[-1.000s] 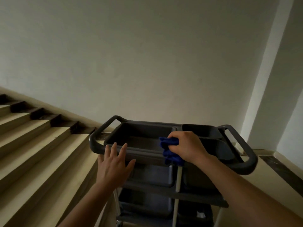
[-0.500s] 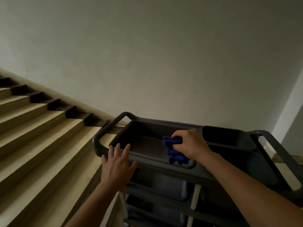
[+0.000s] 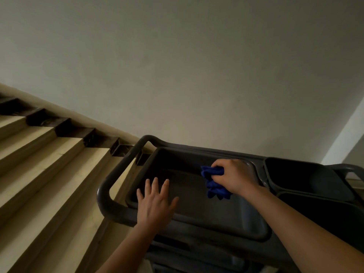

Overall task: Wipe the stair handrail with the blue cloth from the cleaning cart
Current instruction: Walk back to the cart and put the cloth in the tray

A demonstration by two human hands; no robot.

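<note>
The cleaning cart [image 3: 226, 229], dark grey plastic, occupies the lower centre and right of the view and serves as the reference for all positions. Its top level carries a large shallow tray [image 3: 189, 196] on the left portion and a deeper bin [image 3: 303, 174] on the right portion. A looped push handle [image 3: 110, 186] projects from the cart's left end; part of a second loop [image 3: 348, 168] shows at the right end. The right hand [image 3: 234, 177] is above the rear right area of the tray, fingers curled closed and gripping the blue cloth [image 3: 213, 184]. The cloth is bunched, with folds protruding from the fist toward the left and hanging below it over the tray interior; whether its lowest fold touches the tray floor cannot be determined. The left hand [image 3: 155, 203] is at the front left of the tray, open, fingers spread and extended, palm down over the near rim; actual contact with the rim cannot be confirmed. Both forearms are bare. The 2 hands are well apart, with bare tray floor between them. To the left of the cart, a flight of pale stairs [image 3: 45, 164] with dark end trim rises toward the upper left. Behind the cart stands a plain light wall [image 3: 177, 66]. Lower shelves of the cart are dim and their contents indistinct.
</note>
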